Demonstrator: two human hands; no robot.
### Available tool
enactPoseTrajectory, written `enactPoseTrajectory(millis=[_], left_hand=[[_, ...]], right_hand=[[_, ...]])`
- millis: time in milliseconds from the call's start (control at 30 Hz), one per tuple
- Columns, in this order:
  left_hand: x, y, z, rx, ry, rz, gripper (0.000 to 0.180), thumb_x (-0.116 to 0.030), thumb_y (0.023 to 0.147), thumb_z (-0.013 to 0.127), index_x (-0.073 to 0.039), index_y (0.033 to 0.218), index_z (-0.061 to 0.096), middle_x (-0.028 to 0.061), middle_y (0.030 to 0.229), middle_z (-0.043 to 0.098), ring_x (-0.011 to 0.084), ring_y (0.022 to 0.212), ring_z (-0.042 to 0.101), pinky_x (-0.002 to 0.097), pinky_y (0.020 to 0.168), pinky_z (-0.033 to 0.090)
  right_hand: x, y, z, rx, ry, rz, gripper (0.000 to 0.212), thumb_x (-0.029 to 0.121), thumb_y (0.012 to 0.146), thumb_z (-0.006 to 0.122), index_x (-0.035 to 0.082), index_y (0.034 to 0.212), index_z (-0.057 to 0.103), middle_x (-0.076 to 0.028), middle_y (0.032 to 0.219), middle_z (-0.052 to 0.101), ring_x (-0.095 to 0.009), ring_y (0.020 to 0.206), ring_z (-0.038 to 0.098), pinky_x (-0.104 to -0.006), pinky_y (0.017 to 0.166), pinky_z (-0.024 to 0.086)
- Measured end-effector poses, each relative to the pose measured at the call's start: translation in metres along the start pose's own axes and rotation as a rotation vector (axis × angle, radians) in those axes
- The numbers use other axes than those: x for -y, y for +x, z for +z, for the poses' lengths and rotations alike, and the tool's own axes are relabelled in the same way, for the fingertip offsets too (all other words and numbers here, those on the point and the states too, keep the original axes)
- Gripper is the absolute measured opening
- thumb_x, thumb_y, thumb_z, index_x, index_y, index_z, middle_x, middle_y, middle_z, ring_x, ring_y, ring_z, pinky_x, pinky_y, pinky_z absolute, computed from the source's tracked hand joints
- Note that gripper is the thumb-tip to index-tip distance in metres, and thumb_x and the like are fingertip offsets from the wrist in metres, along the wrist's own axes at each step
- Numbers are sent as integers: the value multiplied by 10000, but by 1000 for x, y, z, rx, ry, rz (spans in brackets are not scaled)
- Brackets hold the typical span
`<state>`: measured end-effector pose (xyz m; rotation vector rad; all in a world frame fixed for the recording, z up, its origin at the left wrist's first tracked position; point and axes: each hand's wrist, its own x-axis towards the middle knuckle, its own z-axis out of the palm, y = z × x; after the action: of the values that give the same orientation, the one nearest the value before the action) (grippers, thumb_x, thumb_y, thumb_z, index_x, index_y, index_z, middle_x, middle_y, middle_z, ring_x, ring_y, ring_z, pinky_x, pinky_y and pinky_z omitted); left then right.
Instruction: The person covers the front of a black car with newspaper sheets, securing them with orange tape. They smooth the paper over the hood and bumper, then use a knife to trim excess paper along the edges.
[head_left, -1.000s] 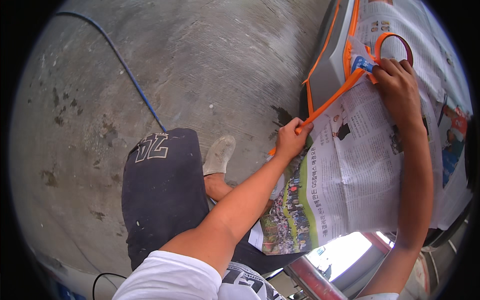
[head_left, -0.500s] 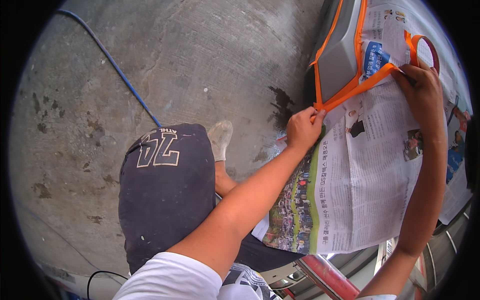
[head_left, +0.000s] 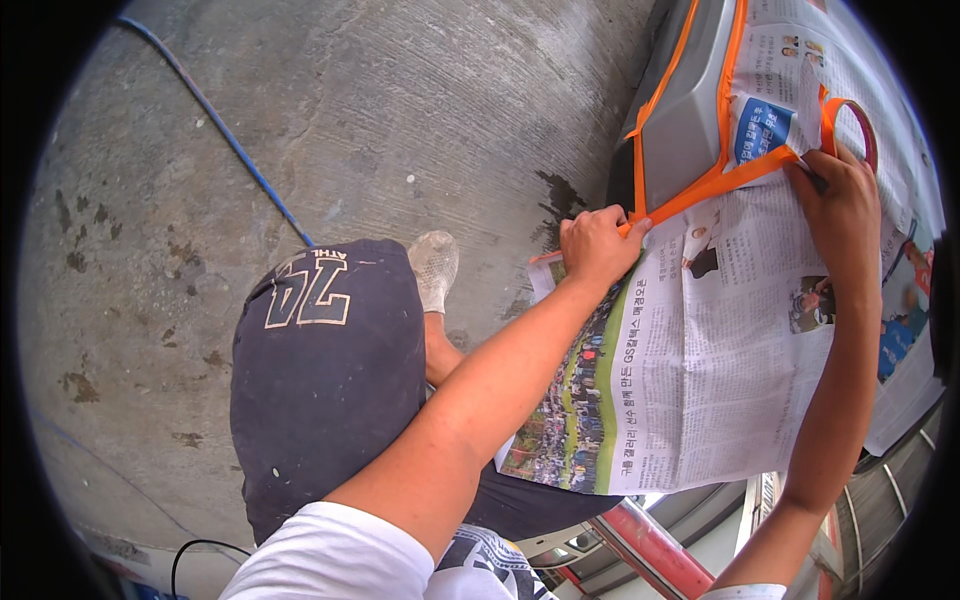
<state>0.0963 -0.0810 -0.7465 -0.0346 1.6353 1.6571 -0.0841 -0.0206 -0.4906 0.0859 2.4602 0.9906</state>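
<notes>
A printed newspaper sheet (head_left: 740, 350) hangs beside a grey car part (head_left: 684, 110) edged with orange masking tape (head_left: 722, 184). At the part's lower corner my left hand (head_left: 600, 243) is closed, pinching the tape's end and the paper's edge. Farther right, my right hand (head_left: 845, 205) is closed on the tape strip by the paper's upper edge. The tape roll (head_left: 868, 130), an orange ring, stands just beyond its fingers. Between my hands the strip runs fairly straight along the paper's top edge.
More newspaper (head_left: 785, 70) covers the surface beyond the grey part. A blue hose (head_left: 225, 130) lies on the stained concrete floor (head_left: 450, 120). My bent knee (head_left: 330, 370) and shoe (head_left: 434, 270) are at left. A red bar (head_left: 655, 550) shows below.
The tape between my hands has come down closer to the newspaper's top edge. My right hand has lowered slightly, and the sheet's lower part has swung a little left.
</notes>
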Motion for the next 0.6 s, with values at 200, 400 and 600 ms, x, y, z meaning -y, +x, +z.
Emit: enactPoseTrajectory(millis=[200,400,600], left_hand=[[-21,-1,-5,-233,101,315,136,-213,891,792,-97,895,722,72,1038,717,265,947,650,383,914,420],[-31,-15,7,19,-475,371,251,-137,1003,668,33,1184,705,127,1172,664,332,1089,639,405,930,523],[-44,-17,5,38,-495,373,454,-277,1081,594,79,1360,633,197,1268,584,359,1168,600,405,984,508]], right_hand=[[10,-7,-12,-2,17,4,190,154,897,798,-27,942,762,-126,953,696,-315,820,681,-435,880,538],[14,-10,-10,-14,9,13,192,163,893,807,-14,954,766,-110,945,694,-305,845,679,-435,885,529],[23,-5,-21,33,133,61,192,165,894,805,-8,970,775,-111,897,691,-298,815,683,-437,872,528]])
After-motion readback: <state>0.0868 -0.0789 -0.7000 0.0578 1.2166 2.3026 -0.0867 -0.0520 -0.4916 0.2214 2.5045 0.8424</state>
